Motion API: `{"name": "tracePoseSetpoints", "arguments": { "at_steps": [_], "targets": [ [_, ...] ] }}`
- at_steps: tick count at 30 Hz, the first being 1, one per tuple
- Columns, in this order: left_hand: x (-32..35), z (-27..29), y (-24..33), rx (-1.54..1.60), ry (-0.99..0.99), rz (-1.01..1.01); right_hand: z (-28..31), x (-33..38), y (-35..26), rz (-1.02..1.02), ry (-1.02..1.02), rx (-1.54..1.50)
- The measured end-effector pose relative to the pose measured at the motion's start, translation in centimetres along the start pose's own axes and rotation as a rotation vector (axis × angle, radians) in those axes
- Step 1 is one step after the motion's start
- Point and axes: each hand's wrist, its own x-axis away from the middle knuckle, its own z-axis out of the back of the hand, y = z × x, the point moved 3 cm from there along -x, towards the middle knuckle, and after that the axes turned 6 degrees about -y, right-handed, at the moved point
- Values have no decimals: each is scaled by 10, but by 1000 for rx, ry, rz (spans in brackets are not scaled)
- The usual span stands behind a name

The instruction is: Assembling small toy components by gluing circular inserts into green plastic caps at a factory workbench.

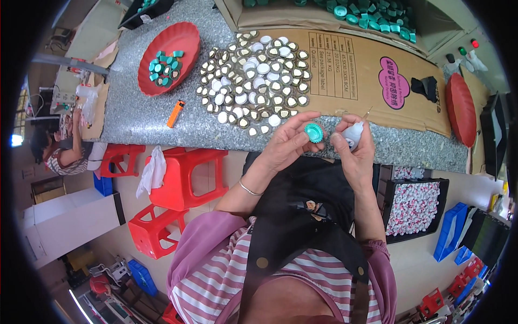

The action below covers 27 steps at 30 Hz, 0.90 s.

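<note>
My left hand [286,144] pinches a green fluted cap [314,132] between thumb and fingers, over the table's front edge. Close beside it on the right, my right hand [360,156] is wrapped round a small white squeeze bottle [352,133] with a thin needle tip pointing up and away. Just beyond my left hand, many round caps [252,81] with white or cream centres lie spread on the table and the cardboard. A red scalloped dish [186,40] at the far left holds several green caps [164,67].
An orange lighter-shaped object [176,113] lies on the speckled grey table [135,116]. Flat cardboard [372,59] with a black scrap [424,88] covers the right. An open box [291,21] of green caps stands behind. Red stools [186,181] stand left; another person [67,154] sits far left.
</note>
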Motion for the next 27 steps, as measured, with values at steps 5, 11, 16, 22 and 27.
{"name": "tracePoseSetpoints", "arguments": {
  "at_steps": [5, 11, 16, 22, 27],
  "targets": [
    [-1, -7, -1, -43, 63, -2, -1, 1, -7, 46, -82, 3],
    [-1, 3, 0, -37, -29, 14, 3, -2, -5, 40, -52, 136],
    [-1, 7, -7, 48, -71, 9, 7, 0, -2, 30, -67, 79],
    [-2, 3, -3, -20, 49, -19, 29, 12, -25, 39, -27, 131],
    [-6, 2, -4, 64, 72, -54, 50, 33, -25, 144, 219, 21]
  ]
}}
